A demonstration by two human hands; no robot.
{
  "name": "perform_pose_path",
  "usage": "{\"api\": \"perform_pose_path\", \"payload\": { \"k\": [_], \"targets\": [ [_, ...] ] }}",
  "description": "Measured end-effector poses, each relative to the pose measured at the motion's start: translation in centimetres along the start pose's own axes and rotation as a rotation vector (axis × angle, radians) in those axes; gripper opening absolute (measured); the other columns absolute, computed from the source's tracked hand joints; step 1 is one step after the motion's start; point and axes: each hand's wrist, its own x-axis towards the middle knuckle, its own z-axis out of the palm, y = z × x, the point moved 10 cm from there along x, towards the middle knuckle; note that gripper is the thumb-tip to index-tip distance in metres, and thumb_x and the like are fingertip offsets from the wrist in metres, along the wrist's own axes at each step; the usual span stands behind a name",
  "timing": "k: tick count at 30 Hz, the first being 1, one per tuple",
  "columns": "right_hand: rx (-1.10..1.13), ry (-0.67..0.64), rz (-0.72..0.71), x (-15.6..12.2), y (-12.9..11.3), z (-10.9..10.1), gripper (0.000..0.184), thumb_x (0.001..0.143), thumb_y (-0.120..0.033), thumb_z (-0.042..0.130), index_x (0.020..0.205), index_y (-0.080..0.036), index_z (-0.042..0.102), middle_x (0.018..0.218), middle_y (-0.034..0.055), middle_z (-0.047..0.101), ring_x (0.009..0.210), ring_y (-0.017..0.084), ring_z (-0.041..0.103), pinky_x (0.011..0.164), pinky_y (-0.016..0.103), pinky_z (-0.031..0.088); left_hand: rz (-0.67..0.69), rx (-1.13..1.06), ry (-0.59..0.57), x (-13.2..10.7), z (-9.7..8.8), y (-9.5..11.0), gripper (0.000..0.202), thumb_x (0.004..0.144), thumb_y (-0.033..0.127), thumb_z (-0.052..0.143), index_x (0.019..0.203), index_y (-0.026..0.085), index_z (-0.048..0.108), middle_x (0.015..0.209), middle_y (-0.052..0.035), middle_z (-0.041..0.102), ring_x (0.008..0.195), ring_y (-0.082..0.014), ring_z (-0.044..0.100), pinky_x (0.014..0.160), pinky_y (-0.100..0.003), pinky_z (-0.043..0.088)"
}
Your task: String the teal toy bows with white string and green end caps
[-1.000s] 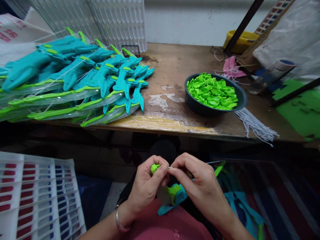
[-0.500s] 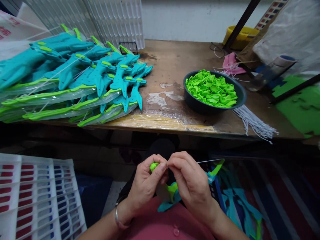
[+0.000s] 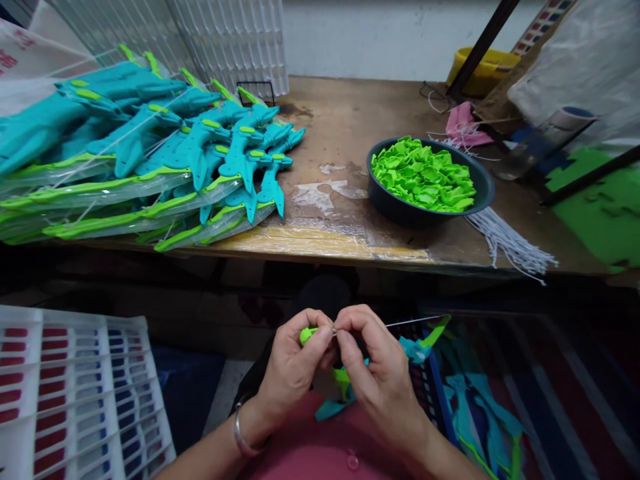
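Observation:
Low in front of my body, my left hand (image 3: 290, 363) is closed around the bright green end of a teal-and-green toy bow (image 3: 334, 408). My right hand (image 3: 377, 363) pinches a thin white string (image 3: 413, 322) close to that end, with its fingertips almost meeting those of my left hand. From there the string runs right to the bow's other green tip (image 3: 436, 331). Both hands cover much of the bow, so its grip shows only in part below them. Exactly how the string sits at the left fingertips is hidden.
On the table (image 3: 330, 120), finished-looking toy bows (image 3: 210, 143) are piled at left. A dark bowl (image 3: 387, 208) of green plastic pieces stands right, beside a bundle of white strings (image 3: 510, 243). A white crate (image 3: 75, 393) is lower left; a blue crate (image 3: 443, 393) with teal parts is lower right.
My right hand has shifted slightly left and its fingers have changed their pinch on the string, which now shows between the fingertips. My left hand has stayed almost still.

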Motion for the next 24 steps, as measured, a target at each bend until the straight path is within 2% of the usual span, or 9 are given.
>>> {"api": "perform_pose_path", "payload": {
  "k": [5,9,13,17,20,24],
  "targets": [
    [0.001,0.025,-0.007,-0.2,0.3,0.0,0.013,0.102,-0.015,0.051,0.093,-0.020,0.058,0.090,-0.0004,0.059,0.079,0.009,0.061,0.072,0.022,0.051,-0.021,-0.086,-0.003,0.1,-0.1,-0.5,0.027,0.097,0.036,0.065,0.081,0.015,0.062,0.059,0.0041,0.050,0.052,-0.0069,0.040,0.051,-0.020,0.031],
    [-0.092,0.071,-0.152,-0.3,-1.0,-0.3,0.012,0.101,-0.010,0.053,0.097,-0.019,0.059,0.089,0.0003,0.062,0.079,0.010,0.060,0.072,0.023,0.050,-0.026,-0.089,0.004,0.2,-0.1,-0.4,0.028,0.098,0.036,0.063,0.079,0.015,0.061,0.059,0.0037,0.051,0.053,-0.0073,0.041,0.051,-0.021,0.031],
    [-0.202,0.058,-0.277,-0.5,-2.2,-0.1,0.015,0.099,-0.004,0.053,0.096,-0.017,0.060,0.086,0.0022,0.064,0.081,0.012,0.059,0.075,0.025,0.050,-0.018,-0.088,0.002,0.3,0.0,-0.2,0.030,0.098,0.036,0.063,0.077,0.015,0.061,0.060,0.0029,0.051,0.053,-0.0077,0.041,0.052,-0.021,0.032],
    [-0.240,0.060,-0.348,-0.8,-2.7,-0.1,0.018,0.096,0.000,0.057,0.107,-0.013,0.064,0.098,0.0074,0.068,0.094,0.015,0.063,0.084,0.028,0.053,-0.020,-0.117,0.001,0.3,0.0,-0.2,0.030,0.098,0.036,0.064,0.077,0.015,0.060,0.061,0.0032,0.050,0.054,-0.0074,0.041,0.053,-0.020,0.033],
    [-0.244,0.071,-0.374,-0.9,-2.8,-0.4,0.022,0.094,0.001,0.058,0.110,-0.012,0.064,0.100,0.0084,0.070,0.096,0.016,0.064,0.086,0.029,0.054,-0.014,-0.120,-0.013,0.3,0.1,-0.2,0.029,0.097,0.036,0.066,0.078,0.015,0.060,0.062,0.0034,0.051,0.055,-0.0069,0.042,0.053,-0.019,0.034],
    [-0.233,0.049,-0.336,-0.6,-2.4,-0.6,0.017,0.095,-0.001,0.056,0.104,-0.014,0.064,0.094,0.0056,0.069,0.089,0.014,0.064,0.081,0.028,0.054,-0.012,-0.125,-0.037,0.4,0.5,-0.2,0.027,0.097,0.035,0.067,0.080,0.015,0.061,0.063,0.0034,0.051,0.055,-0.0064,0.043,0.053,-0.019,0.033]
  ]
}}
